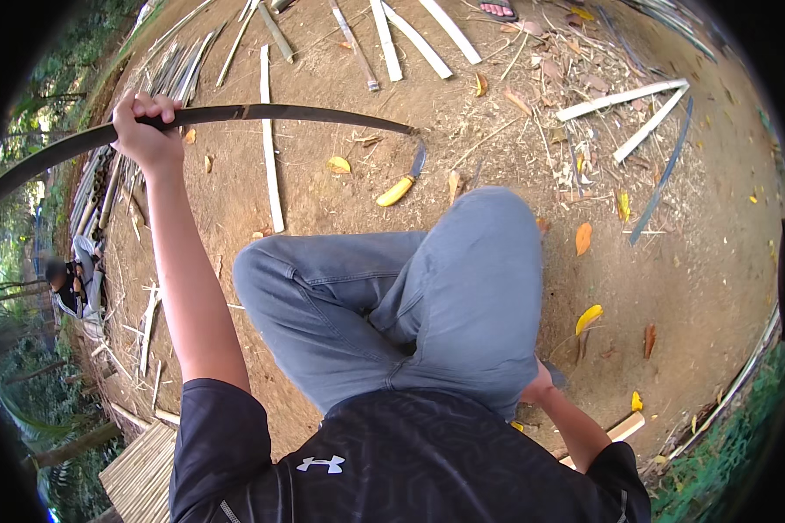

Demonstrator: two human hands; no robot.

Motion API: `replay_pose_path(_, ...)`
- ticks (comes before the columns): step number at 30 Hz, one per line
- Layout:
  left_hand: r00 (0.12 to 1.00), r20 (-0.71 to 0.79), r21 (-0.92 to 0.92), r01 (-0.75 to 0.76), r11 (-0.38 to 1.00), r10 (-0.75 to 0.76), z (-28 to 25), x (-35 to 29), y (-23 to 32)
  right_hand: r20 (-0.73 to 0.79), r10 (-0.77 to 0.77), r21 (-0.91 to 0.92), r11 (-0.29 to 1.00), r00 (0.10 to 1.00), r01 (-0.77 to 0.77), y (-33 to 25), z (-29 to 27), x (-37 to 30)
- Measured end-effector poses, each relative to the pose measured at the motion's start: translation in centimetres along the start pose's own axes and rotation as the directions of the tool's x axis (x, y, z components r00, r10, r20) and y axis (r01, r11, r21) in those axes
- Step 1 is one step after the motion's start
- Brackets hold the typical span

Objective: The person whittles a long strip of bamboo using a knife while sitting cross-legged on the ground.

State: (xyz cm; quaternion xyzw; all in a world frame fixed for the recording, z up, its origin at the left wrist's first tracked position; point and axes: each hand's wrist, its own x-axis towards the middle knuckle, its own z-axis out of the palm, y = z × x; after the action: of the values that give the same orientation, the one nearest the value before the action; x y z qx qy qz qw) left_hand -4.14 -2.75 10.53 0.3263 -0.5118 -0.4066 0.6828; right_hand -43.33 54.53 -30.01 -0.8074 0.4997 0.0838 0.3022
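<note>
My left hand (146, 131) is raised at the upper left, its fingers wrapped round a long, dark bamboo strip (296, 112). The strip bows across the view, from the far left edge to a tip above the ground in the middle. Just under that tip lies a knife with a yellow handle (396, 191) and a short, curved blade. My right hand (536, 383) is low beside my right thigh, next to something grey on the ground. The leg hides most of its fingers, so its grip does not show.
Pale split strips (271, 139) lie on the dirt ground (323, 205), with more at the far side and a bent one (645, 131) at right. Shavings and yellow leaves are scattered about. Bundled poles (92, 196) and a seated person (78, 277) are at left, a slatted mat (139, 471) lower left.
</note>
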Motion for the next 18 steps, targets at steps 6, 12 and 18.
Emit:
replay_pose_path(6, 1.0, -0.025, 0.049, -0.004, 0.999, 0.005, 2.8, 1.6, 0.4, 0.087, 0.002, 0.092, 0.996, 0.996, -0.01, -0.1, -3.3, 0.2)
replay_pose_path(12, 0.999, -0.003, 0.068, -0.047, 0.997, 0.047, 6.2, 0.9, -0.1, -0.25, 0.029, 0.097, 0.995, 0.968, -0.005, 0.4, -0.5, -0.6)
replay_pose_path(18, 0.996, -0.016, 0.084, -0.083, 0.993, 0.085, 7.5, 0.5, 0.3, -0.151, -0.033, 0.091, 0.995, 0.988, 0.047, 0.5, -1.6, 0.0)
